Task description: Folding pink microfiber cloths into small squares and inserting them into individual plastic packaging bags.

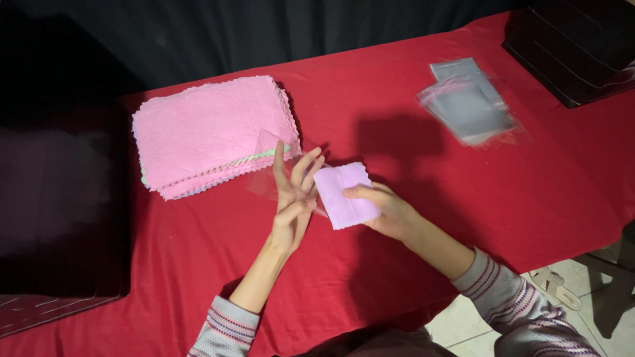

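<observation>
Head view. We see 2 hands over the middle of the desk (463,198), which is covered in red cloth. The right hand (387,210) has its grip clamped on 1 folded lilac cloth (344,195), thumb on top near the cloth's right edge and fingers beneath it. The left hand (294,198) stands beside the cloth with its fingers spread apart and pointing toward the desk's far edge; it touches 1 clear plastic sleeve (264,182), though we cannot tell whether it pinches the sleeve or merely rests against it. The folded cloth lies just right of this hand, held slightly above the red surface.

Toward the far-left corner we count 1 stack of pink cloths (208,132) with scalloped edges; the number of cloths in it cannot be counted, and a green edge shows low in the pile. Toward the far-right corner lies 1 loose pile of clear bags (466,102). At the far-right corner sits 1 black box (575,46). Both sleeves are striped.
</observation>
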